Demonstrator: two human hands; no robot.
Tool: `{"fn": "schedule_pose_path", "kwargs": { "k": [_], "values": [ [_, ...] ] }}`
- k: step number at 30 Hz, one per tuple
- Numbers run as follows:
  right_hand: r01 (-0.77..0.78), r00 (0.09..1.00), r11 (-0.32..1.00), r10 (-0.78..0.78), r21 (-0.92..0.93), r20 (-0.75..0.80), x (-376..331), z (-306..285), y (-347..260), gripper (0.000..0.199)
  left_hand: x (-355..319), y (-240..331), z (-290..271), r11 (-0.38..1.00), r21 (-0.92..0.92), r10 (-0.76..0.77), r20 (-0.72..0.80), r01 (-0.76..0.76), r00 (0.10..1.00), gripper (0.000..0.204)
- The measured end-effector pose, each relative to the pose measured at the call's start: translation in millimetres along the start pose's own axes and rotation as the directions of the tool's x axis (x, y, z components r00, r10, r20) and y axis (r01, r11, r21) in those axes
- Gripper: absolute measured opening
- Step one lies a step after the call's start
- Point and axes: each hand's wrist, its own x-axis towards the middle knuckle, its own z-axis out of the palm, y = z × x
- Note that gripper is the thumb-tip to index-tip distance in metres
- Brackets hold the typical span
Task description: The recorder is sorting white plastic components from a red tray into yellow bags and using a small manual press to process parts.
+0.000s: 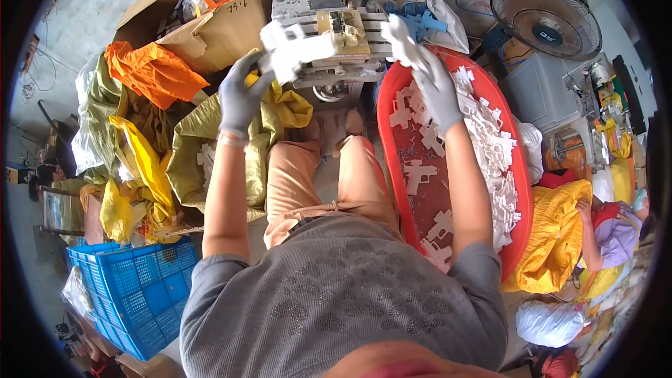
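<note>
My left hand point(241, 98), in a grey glove, grips a white plastic toy gun part point(297, 50) at the left front of a machine point(318, 70). The part is blurred and partly overlaps the machine's work block. My right hand point(439, 92), also gloved, holds a second white toy gun part point(402, 40) by its lower end, beside the machine's right side. Below my right forearm stands a red tub point(519, 241) with many white toy gun parts point(490, 154) heaped along its right side and a few scattered on its floor.
An olive sack point(192, 185) with white pieces inside stands left of my legs. Behind it are an orange cloth point(150, 73) and a cardboard box point(217, 35). A blue crate point(143, 294) sits lower left, a fan point(546, 19) far right. Another person point(616, 234) sits at right.
</note>
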Motion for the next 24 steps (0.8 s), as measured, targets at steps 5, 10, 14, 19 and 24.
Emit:
{"fn": "schedule_pose_path", "kwargs": {
  "k": [5,10,14,19,24],
  "values": [
    [0.370,0.927,0.876,-0.326,-0.311,0.184,61,40,-24,0.042,-95,-52,-78,0.863,0.047,-0.492,-0.143,0.502,0.859,0.038],
    [0.410,0.873,0.830,-0.236,-0.378,0.428,78,47,-19,0.044,-185,-124,-128,0.700,0.329,-0.588,-0.239,0.634,0.773,0.037],
    [0.532,0.805,0.738,-0.289,-0.415,0.519,85,38,-8,0.048,-186,-116,-93,0.747,0.158,-0.640,-0.092,0.646,0.763,0.031],
    [-0.009,0.978,0.993,-0.016,0.120,0.209,27,10,7,0.039,-182,-108,-60,0.846,0.062,-0.533,0.089,0.529,0.842,0.030],
    [-0.611,0.748,0.655,0.662,-0.445,-0.053,-157,-43,177,0.042,-202,-145,-54,0.825,0.073,-0.562,0.201,0.560,0.802,0.030]
  ]
}}
